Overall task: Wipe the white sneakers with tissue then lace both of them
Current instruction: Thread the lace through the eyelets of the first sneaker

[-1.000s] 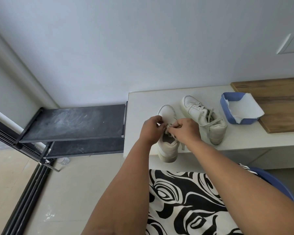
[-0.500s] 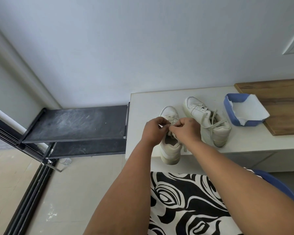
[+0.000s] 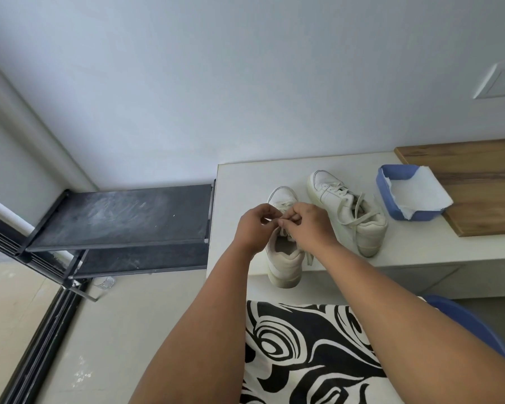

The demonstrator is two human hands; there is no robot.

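Observation:
Two white sneakers stand on a white bench [image 3: 239, 182]. The left sneaker [image 3: 285, 258] has its heel hanging over the bench's front edge. Over its tongue my left hand [image 3: 255, 227] and my right hand [image 3: 309, 225] meet, each pinching its lace; the lace itself is mostly hidden by my fingers. One lace end dangles beside the shoe's right side. The right sneaker [image 3: 347, 211] stands untouched to the right, laced, with loose lace ends lying across it.
A blue tray [image 3: 382, 191] lined with white tissue [image 3: 414, 196] sits right of the shoes, partly on a wooden board [image 3: 478, 176]. A black metal shoe rack [image 3: 120, 217] stands left of the bench. My patterned lap is below, and a blue chair edge [image 3: 473, 322].
My hands have shifted slightly toward the toe of the left sneaker and my left fingers have spread a little. The view has drifted, so the bench appears further right.

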